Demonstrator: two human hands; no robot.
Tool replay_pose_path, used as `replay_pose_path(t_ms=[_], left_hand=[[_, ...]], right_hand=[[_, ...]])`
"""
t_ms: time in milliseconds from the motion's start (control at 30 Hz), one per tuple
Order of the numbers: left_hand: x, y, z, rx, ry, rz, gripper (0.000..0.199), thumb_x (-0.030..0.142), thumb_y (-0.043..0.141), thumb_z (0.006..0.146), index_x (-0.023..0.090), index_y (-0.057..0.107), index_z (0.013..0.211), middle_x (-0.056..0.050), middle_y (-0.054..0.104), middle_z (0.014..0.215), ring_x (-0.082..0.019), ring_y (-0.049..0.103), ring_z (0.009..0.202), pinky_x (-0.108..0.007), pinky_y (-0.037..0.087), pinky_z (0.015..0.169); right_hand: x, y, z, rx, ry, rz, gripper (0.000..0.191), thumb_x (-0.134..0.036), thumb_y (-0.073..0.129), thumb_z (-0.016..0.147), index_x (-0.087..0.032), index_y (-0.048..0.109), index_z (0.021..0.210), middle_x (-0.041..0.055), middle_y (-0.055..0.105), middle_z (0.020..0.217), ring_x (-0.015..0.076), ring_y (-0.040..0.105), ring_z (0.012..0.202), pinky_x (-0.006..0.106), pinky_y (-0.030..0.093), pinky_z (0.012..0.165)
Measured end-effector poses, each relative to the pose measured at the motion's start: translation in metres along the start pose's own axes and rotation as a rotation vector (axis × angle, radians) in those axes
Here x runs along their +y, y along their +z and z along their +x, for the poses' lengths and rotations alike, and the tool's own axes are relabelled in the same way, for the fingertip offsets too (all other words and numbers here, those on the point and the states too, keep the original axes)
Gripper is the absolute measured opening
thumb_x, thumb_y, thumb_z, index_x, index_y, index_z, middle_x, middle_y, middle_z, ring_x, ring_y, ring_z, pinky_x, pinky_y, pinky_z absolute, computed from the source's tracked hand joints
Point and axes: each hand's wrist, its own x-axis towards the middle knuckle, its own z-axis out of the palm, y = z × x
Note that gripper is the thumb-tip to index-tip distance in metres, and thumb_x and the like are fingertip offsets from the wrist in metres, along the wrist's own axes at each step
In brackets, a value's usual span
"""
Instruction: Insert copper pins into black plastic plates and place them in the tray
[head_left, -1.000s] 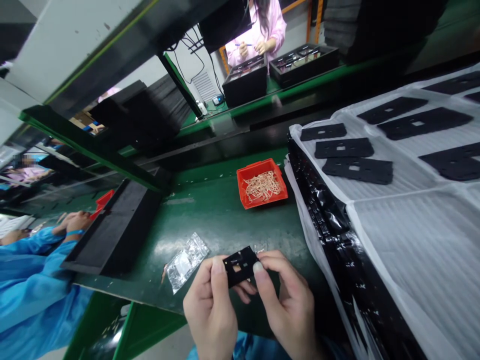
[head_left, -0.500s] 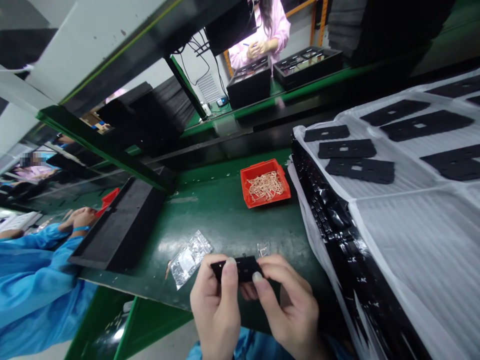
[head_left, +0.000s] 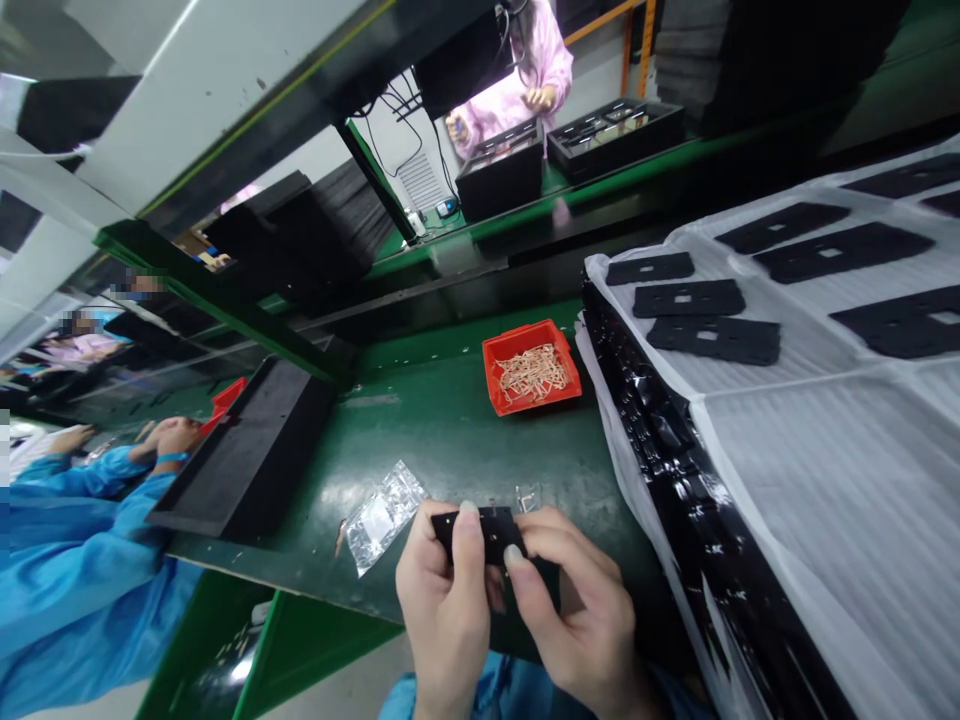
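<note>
Between my two hands is a small flat black plate (head_left: 491, 532) with tiny holes, held up over the near edge of the green bench. My left hand (head_left: 450, 600) grips its left end, thumb across the face. On the right end, the thumb and fingers of my right hand (head_left: 574, 600) pinch the plate; its underside is hidden. Just left of my hands lies a clear plastic bag (head_left: 384, 520) on the bench. A few small metal bits (head_left: 527, 498) lie just beyond my right hand.
A red bin (head_left: 531, 368) of thin copper-coloured strips stands mid-bench. On the right, white sheeting (head_left: 825, 450) carries several black flat panels (head_left: 688, 298). A black tray (head_left: 247, 450) stands at left, beside a co-worker in blue sleeves (head_left: 82, 560). Another person in pink (head_left: 551, 65) works across the bench.
My left hand has shifted slightly right and the black plate has tilted a little in my grip. The person in pink has moved their hands apart.
</note>
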Motion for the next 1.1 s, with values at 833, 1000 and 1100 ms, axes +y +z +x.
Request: replay_pose_path(t_ms=[833, 1000, 1100], left_hand=[[0.018, -0.029, 0.008, -0.035, 0.286, 0.436, 0.045, 0.056, 0.062, 0.099, 0.023, 0.055, 0.069, 0.009, 0.043, 0.042, -0.012, 0.043, 0.038, -0.022, 0.034, 0.041], [0.015, -0.031, 0.007, -0.054, 0.468, 0.490, 0.041, 0.046, 0.060, 0.102, 0.023, 0.056, 0.068, 0.008, 0.050, 0.048, -0.011, 0.048, 0.041, -0.020, 0.039, 0.044], [0.012, -0.034, 0.007, -0.111, 0.559, 0.524, 0.036, 0.040, 0.059, 0.104, 0.023, 0.057, 0.072, 0.011, 0.048, 0.043, -0.010, 0.043, 0.033, -0.021, 0.035, 0.039]], right_hand=[[0.003, -0.012, 0.007, 0.061, -0.407, -0.383, 0.028, -0.006, 0.069, 0.094, -0.019, 0.072, 0.119, 0.0107, 0.072, 0.107, 0.0203, 0.068, 0.095, 0.036, 0.061, 0.082], [0.004, -0.012, 0.010, 0.083, -0.487, -0.477, 0.021, -0.007, 0.065, 0.099, -0.014, 0.076, 0.116, 0.0125, 0.071, 0.108, 0.0212, 0.066, 0.101, 0.036, 0.059, 0.086], [0.002, -0.010, 0.011, 0.091, -0.466, -0.485, 0.019, -0.010, 0.064, 0.102, -0.015, 0.076, 0.115, 0.0113, 0.073, 0.105, 0.0208, 0.066, 0.098, 0.036, 0.057, 0.086]])
